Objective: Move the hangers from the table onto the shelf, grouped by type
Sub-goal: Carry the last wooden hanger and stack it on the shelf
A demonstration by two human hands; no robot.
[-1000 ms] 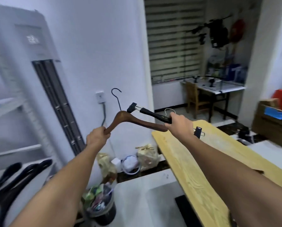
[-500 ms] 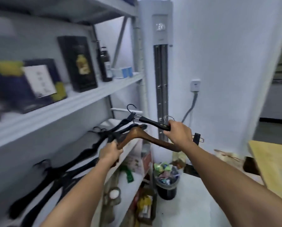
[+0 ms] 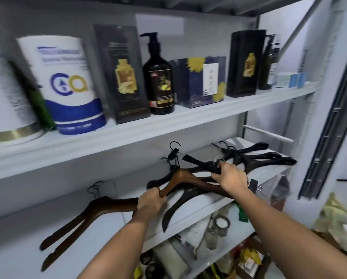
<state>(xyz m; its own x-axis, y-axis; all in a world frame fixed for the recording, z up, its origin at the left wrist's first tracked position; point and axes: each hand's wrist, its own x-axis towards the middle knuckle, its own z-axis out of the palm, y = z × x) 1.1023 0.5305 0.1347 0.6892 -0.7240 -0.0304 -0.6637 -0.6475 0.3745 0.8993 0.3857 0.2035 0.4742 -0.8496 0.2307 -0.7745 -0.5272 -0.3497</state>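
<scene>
One wide-angle view from the person's head faces a shelf unit close in front, tilted slightly down. The lower shelf [image 3: 116,222] fills mid-frame, with the upper shelf [image 3: 168,125] above it. The left forearm [image 3: 116,244] and right forearm [image 3: 289,228] enter from the bottom edge. Straight lines bow towards the edges.

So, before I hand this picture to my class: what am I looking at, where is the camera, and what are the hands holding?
No machine: these are a person's two bare hands, filmed by a camera worn on the head, looking forward and down. The left hand grips one end of a brown wooden hanger; the right hand grips a black clip hanger. Below them is a pale shelf with dark brown hangers at the left and black hangers at the right. The upper shelf holds a pump bottle and boxes.
</scene>
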